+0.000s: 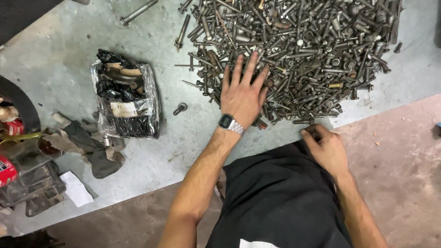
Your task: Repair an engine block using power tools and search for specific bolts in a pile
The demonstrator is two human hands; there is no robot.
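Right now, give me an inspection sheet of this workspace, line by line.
Surface: grey metal sheet on a concrete floor, scuffed.
Job's things: big bolt pile; loose bolt beside it.
Clutter: plastic-wrapped bundle, rags, white paper, red can, dark metal parts.
Hands: left hand flat on the pile's edge, fingers spread, watch on the wrist; right hand at the pile's near edge; whether it holds anything cannot be told.
Cables: nothing seen.
Surroundings: person's dark clothing at the bottom.
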